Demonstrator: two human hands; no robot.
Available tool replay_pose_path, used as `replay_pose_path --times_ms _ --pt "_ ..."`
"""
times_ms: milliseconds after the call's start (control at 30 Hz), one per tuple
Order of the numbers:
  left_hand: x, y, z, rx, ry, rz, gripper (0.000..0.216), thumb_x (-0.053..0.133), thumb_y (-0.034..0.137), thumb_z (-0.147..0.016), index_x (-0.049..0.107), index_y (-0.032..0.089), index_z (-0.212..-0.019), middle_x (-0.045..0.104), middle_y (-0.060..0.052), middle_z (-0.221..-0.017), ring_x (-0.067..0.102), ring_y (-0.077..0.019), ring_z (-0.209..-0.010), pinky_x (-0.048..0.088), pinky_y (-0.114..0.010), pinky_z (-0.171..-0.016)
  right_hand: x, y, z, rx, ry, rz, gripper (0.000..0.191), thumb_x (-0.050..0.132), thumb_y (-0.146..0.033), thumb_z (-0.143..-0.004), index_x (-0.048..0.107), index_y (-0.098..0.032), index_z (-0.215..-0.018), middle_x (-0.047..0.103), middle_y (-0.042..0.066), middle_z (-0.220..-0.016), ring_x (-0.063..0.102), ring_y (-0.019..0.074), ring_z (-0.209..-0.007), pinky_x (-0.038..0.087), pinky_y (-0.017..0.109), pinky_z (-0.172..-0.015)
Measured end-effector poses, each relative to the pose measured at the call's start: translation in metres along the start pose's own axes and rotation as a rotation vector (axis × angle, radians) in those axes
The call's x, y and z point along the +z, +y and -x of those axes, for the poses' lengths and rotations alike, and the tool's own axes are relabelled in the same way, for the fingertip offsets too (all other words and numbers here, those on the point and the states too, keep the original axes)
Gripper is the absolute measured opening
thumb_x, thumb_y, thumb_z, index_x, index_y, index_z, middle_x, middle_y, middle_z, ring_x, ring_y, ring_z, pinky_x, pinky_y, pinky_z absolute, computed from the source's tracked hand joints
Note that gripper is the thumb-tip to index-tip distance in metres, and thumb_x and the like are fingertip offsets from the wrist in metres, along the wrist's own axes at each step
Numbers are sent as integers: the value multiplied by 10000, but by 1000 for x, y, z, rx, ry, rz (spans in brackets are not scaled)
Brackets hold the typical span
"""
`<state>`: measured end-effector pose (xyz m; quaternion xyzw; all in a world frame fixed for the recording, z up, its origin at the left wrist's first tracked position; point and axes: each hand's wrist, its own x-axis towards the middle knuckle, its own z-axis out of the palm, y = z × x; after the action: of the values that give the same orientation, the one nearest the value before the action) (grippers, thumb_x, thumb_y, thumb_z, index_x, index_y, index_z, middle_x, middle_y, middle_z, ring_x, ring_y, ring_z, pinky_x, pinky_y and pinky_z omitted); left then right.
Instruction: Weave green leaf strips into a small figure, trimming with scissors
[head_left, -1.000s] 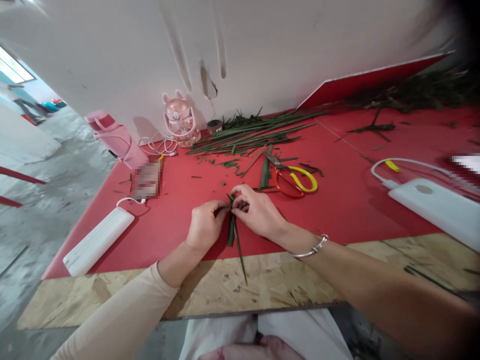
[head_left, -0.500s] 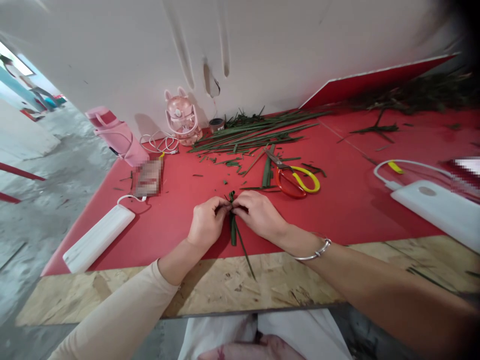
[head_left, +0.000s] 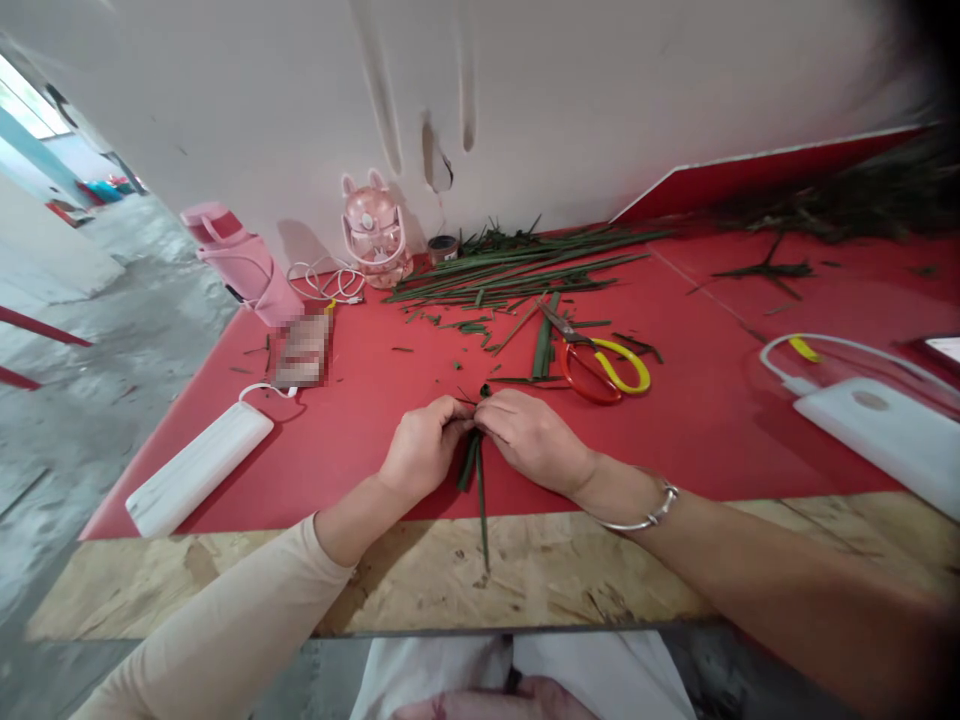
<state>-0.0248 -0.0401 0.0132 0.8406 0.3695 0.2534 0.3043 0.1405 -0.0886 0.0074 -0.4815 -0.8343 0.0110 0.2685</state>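
Observation:
My left hand (head_left: 429, 445) and my right hand (head_left: 531, 438) meet fingertip to fingertip over the red table covering (head_left: 337, 460), both closed in a pinch. Between them is a small bundle of green leaf strips (head_left: 468, 465); its dark curled top shows above the fingers, and a wide strip and a long thin one hang below toward the bare board. The fingers hide its middle. Just beyond my right hand lie scissors (head_left: 600, 365) with one red and one yellow handle loop, blades pointing away to the left, beside a broad green strip (head_left: 543, 345).
Long green strips (head_left: 525, 265) and scraps lie along the wall. A pink bottle (head_left: 244, 265), a clear pink bottle with ears (head_left: 373, 235) and a small dark tin (head_left: 442, 250) stand at the back. White power banks (head_left: 199, 478) with cables lie on both sides. Bare chipboard (head_left: 540, 570) edges the front.
The bundle has turned slightly, so its thin strip now hangs more nearly straight toward me. Both hands still pinch it. The whole view has shifted a little.

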Motion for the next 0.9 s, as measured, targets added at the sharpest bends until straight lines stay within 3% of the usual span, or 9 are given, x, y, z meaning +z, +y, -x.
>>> replay_pose_path --times_ms 100,300,467,667,800,900 --pt "-1 2 0 0 -44 -11 125 505 246 -820 624 208 -825 685 2 -800 621 -138 -744 454 -235 -653 -3 1 1 46 12 -133 214 416 -124 -856 612 -149 -773 633 91 -792 550 190 -782 434 312 -739" --pt "1 2 1 -19 -22 83 160 503 281 -827 646 212 -848 692 1 -789 628 -136 -727 465 -233 -649 -5 10 -2 418 -48 -622 72 544 -194 -777 613 -188 -760 642 -3 -704 583 138 -666 455 260 -657" --pt "1 1 3 159 44 134 187 506 256 -828 686 203 -820 689 -28 -840 624 -121 -773 484 -235 -738 -1 11 -7 534 -28 -809 65 555 -185 -721 520 -189 -775 624 -14 -702 595 132 -677 462 257 -652" --pt "-5 1 -2 395 -1 -141 206 491 261 -836 695 232 -823 658 -43 -884 577 -145 -862 471 -276 -779 -4 9 -9 547 -56 -741 203 553 -137 -665 432 -205 -813 627 -32 -686 604 130 -669 440 242 -631" --pt "-2 -1 -6 380 13 -156 178 542 263 -806 666 214 -924 658 -42 -931 576 -151 -893 466 -286 -822 -7 8 -9 500 -66 -653 251 542 -106 -649 423 -207 -846 643 -40 -677 590 125 -645 426 243 -644" --pt "0 -1 -5 349 33 -109 153 528 246 -815 675 202 -827 676 -31 -889 603 -133 -852 474 -265 -812 -9 7 -8 489 -61 -619 263 531 -95 -652 418 -210 -860 672 -32 -701 605 133 -663 426 254 -676"
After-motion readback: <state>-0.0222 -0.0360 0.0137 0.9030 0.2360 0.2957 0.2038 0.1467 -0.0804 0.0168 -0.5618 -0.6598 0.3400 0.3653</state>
